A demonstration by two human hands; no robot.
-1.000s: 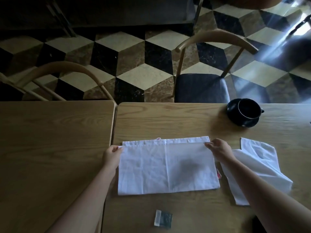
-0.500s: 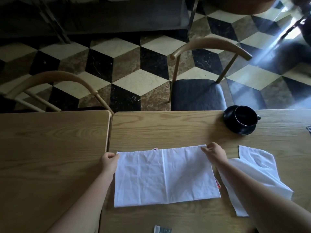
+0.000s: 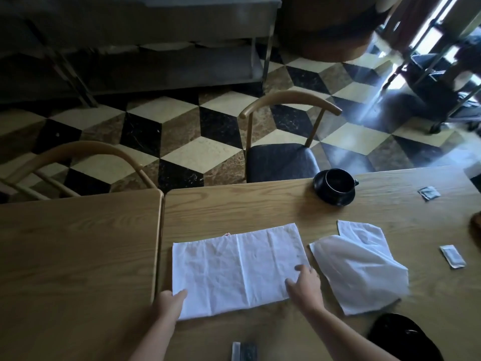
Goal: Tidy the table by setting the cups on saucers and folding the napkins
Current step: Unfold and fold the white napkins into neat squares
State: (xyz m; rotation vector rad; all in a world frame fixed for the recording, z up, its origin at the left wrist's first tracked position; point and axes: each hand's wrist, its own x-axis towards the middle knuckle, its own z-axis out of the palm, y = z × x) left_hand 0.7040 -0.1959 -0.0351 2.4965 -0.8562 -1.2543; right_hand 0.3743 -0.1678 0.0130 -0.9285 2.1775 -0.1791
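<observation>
Napkin [image 3: 238, 269] is lying limp and light; both grips, left hand [image 3: 170, 304] and right hand [image 3: 304, 285], are resting spread on its near corners.

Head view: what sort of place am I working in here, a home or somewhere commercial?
Probably a café or restaurant dining room. Two wooden tables stand pushed together, with matching curved-back chairs, a black cup on a saucer, white cloth napkins, sachets and a metal service trolley on the patterned floor.
</observation>
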